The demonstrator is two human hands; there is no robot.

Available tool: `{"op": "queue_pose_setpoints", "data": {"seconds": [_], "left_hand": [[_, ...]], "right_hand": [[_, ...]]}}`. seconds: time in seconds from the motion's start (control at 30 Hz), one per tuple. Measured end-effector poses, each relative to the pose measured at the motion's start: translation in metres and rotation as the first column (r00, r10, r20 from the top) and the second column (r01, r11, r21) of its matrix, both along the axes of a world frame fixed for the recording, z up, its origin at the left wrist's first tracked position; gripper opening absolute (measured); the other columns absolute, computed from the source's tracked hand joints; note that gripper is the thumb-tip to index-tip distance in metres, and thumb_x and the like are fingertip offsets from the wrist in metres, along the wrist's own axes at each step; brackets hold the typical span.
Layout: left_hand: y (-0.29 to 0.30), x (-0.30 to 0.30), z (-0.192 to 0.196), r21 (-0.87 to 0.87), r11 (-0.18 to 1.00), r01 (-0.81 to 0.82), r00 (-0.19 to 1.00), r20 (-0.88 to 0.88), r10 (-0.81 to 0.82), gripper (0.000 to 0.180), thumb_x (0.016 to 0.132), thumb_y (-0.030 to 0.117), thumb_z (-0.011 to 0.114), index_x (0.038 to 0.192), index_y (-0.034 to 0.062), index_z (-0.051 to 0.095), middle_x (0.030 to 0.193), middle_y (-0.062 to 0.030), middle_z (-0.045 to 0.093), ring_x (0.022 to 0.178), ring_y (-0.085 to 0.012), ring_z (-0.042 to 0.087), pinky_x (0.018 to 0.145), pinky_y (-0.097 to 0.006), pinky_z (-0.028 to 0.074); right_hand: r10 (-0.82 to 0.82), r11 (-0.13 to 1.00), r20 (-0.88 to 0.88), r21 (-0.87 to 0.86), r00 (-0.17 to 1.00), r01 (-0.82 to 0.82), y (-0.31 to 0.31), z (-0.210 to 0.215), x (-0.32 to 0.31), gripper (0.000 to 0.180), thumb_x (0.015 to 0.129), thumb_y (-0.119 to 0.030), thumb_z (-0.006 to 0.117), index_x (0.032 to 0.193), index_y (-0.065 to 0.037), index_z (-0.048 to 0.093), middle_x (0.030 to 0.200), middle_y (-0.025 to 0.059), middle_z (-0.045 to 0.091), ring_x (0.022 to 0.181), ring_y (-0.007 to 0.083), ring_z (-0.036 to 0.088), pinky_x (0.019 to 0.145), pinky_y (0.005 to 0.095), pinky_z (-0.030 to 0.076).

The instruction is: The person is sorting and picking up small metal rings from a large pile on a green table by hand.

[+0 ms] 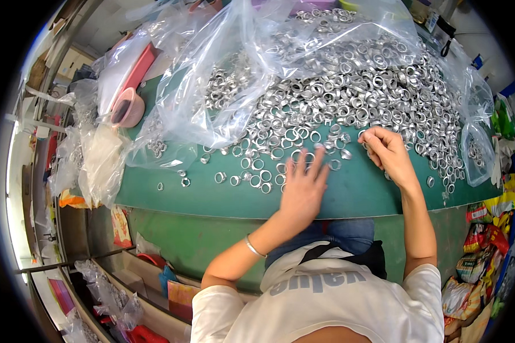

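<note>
At twelve o'clock from the right hand [386,153], its fingers curled together, whether on anything I cannot tell, a heap of shiny, round silver rings [377,100] stretches from ten to four o'clock on the green table [171,197], the left hand [304,186] farther off with fingers spread.

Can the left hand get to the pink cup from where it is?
Probably not straight across: a crumpled clear plastic bag lies between the left hand and the pink cup. Going over the bag might work, since the hand's fingers are spread and seem to hold nothing.
</note>
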State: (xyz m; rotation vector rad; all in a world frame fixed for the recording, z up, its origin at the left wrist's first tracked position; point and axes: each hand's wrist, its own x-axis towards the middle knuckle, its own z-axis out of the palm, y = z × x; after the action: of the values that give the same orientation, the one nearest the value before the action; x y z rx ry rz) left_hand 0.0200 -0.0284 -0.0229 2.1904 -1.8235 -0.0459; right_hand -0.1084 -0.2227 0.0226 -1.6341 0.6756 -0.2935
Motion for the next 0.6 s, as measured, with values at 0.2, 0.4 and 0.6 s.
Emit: {"op": "queue_pose_setpoints", "data": {"seconds": [0.2, 0.4, 0.6], "left_hand": [[-0.004, 0.001, 0.012, -0.179, 0.979, 0.093, 0.95, -0.28, -0.141, 0.04, 0.083, 0.006, 0.062, 0.122, 0.0055, 0.056, 0.142, -0.0178, 0.04, 0.132, -0.0368, 0.038, 0.109, -0.06, 0.025], [-0.023, 0.075, 0.007, -0.152, 0.946, -0.285, 0.945, 0.118, 0.304, 0.051, 0.088, 0.016, 0.061, 0.134, 0.0045, 0.045, 0.137, -0.0188, 0.042, 0.129, -0.042, 0.038, 0.105, -0.058, 0.03], [-0.011, 0.062, 0.005, -0.158, 0.985, -0.068, 0.998, -0.01, 0.067, 0.042, 0.085, 0.017, 0.064, 0.124, 0.0026, 0.056, 0.126, -0.0162, 0.05, 0.123, -0.0432, 0.041, 0.107, -0.057, 0.03]], "right_hand": [[0.065, 0.909, 0.051, -0.415, 0.997, -0.038, 0.009, -0.013, 0.033, 0.012, 0.092, -0.011, 0.06, 0.1, -0.004, 0.065, 0.082, 0.0016, 0.061, 0.056, 0.0107, 0.053, 0.05, 0.0239, 0.042], [-0.019, 0.488, -0.015, -0.873, 1.0, -0.004, 0.011, -0.022, 0.075, 0.029, 0.082, -0.019, 0.07, 0.109, -0.01, 0.065, 0.083, 0.0122, 0.067, 0.071, 0.0324, 0.065, 0.064, 0.0427, 0.05], [-0.005, 0.341, -0.266, -0.907, 0.964, -0.248, 0.016, -0.027, 0.083, 0.017, 0.08, -0.015, 0.066, 0.094, -0.006, 0.064, 0.069, 0.0161, 0.065, 0.064, 0.0342, 0.065, 0.055, 0.0453, 0.049]]}}
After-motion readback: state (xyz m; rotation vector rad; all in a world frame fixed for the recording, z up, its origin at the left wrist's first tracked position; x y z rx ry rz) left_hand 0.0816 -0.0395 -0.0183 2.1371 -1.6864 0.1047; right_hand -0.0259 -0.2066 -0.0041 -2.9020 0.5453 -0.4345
